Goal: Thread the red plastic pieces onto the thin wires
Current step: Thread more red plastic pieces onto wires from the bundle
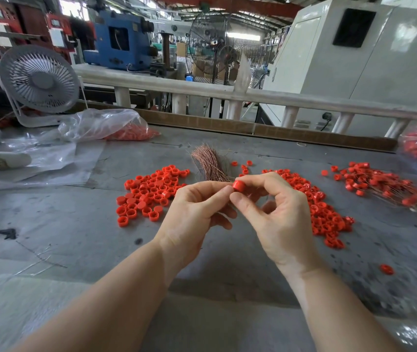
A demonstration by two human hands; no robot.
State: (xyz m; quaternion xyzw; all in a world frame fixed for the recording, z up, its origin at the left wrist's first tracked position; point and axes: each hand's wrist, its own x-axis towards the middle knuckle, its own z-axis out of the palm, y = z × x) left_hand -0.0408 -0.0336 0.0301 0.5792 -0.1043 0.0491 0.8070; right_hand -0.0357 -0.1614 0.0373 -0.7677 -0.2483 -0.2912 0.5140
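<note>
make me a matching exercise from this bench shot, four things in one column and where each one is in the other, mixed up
Things:
1. red cap
2. wire bundle
3. grey desk fan
4. threaded pieces pile

Places:
A. far right of the table
B. back left corner
C. pinched in the right hand
D. centre, behind the hands

Pairs: 1-C, 2-D, 3-B, 4-A

Left hand (197, 207), right hand (276, 212): fingertips pinched together.
</note>
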